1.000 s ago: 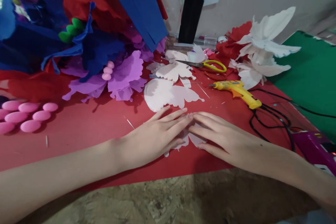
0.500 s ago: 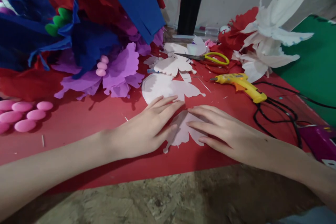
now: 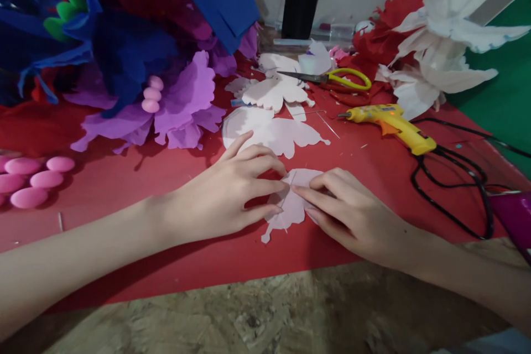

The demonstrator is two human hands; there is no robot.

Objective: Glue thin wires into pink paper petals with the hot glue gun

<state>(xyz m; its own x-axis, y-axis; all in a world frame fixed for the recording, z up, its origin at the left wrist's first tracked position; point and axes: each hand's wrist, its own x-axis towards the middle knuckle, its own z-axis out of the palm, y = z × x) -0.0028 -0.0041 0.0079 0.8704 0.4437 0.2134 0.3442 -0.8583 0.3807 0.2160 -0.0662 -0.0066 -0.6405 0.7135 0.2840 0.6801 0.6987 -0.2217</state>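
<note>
A pale pink cut-out petal (image 3: 290,207) lies on the red sheet (image 3: 166,188) in front of me. My left hand (image 3: 232,191) rests on its left side, fingers curled, the tips pinching the petal's edge. My right hand (image 3: 344,210) comes in from the right, fingers bent and pressed on the petal's right half. The fingertips of both hands meet near the petal's top middle. A thin wire seems to lie along the petal's centre, though I cannot be sure.
More pale petals (image 3: 274,133) lie just beyond. A yellow glue gun (image 3: 390,124) with a black cable (image 3: 452,177), yellow-handled scissors (image 3: 332,77), a white flower (image 3: 448,55), purple and blue flowers (image 3: 166,99) and pink ovals (image 3: 33,174) surround the spot. Bare board (image 3: 249,321) shows near me.
Both hands went from lying flat over the petal to curled, with fingertips pinching it at its middle. The camera tilted down slightly.
</note>
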